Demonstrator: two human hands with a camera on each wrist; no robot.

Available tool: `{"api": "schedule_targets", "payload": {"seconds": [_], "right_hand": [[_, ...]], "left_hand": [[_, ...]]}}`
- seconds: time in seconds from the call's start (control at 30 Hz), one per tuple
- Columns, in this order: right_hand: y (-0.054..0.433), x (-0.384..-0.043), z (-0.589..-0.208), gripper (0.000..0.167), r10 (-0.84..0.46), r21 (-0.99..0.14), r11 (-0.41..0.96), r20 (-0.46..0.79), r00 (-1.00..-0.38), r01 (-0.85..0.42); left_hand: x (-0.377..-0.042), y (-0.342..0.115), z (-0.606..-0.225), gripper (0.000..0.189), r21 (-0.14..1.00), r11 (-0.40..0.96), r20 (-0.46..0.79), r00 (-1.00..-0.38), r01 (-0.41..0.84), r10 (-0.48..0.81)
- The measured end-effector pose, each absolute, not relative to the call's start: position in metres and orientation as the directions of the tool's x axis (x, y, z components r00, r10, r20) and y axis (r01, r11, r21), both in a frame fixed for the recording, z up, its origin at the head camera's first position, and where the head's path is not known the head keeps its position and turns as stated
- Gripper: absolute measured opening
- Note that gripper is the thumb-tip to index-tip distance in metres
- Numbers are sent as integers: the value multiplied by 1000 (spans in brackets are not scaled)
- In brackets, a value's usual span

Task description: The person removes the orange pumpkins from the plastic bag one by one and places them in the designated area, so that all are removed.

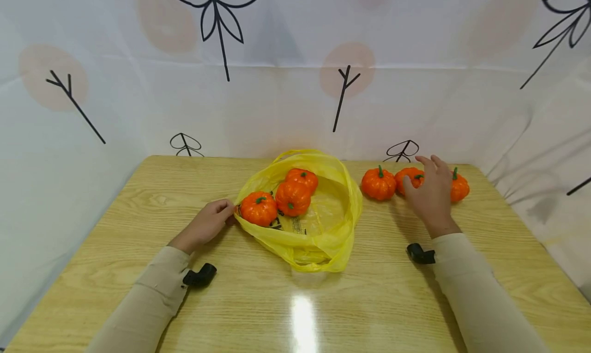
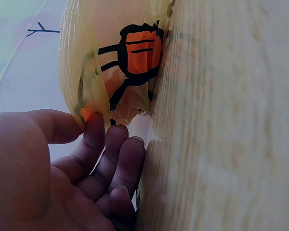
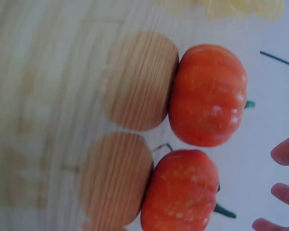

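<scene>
A yellow plastic bag (image 1: 332, 250) lies spread with its mouth up, and three small orange toy pumpkins (image 1: 293, 198) sit inside it. At the bag's left rim my left hand (image 1: 208, 223) pinches the plastic between thumb and forefinger, as the left wrist view shows with the bag film (image 2: 86, 72). My right hand (image 1: 431, 194) is above the row of pumpkins to the right, fingers spread and holding nothing. In that row, one pumpkin (image 1: 378, 183) stands nearest the bag, a second pumpkin (image 1: 410, 180) is partly hidden by the hand, and a third pumpkin (image 1: 459, 187) is at the far right.
Everything rests on a wood-grain table (image 1: 258, 307) with a glossy top. Behind it hangs a white cloth (image 1: 277, 106) printed with dark plant drawings. A small black wrist mount (image 1: 199, 276) sits on the left sleeve, another black mount (image 1: 420, 254) on the right.
</scene>
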State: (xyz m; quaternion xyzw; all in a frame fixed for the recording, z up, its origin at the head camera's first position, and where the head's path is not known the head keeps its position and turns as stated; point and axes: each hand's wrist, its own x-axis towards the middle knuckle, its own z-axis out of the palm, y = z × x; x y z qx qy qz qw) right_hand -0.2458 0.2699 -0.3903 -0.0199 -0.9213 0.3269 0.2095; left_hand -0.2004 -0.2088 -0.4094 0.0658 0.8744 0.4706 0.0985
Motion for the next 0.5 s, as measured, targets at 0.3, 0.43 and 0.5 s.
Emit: {"api": "schedule_targets", "payload": {"seconds": [0.3, 0.43, 0.5], "right_hand": [[249, -243, -393, 53, 108, -603, 778, 405, -908, -177], [238, -240, -393, 50, 72, -592, 776, 424, -903, -217], [233, -239, -393, 49, 51, -582, 778, 434, -899, -237]], "left_hand": [[-204, -212, -418, 34, 842, 538, -96, -972, 36, 214], [-204, -212, -418, 34, 843, 535, -87, -973, 43, 215], [-203, -212, -418, 34, 841, 539, -86, -973, 44, 215]]}}
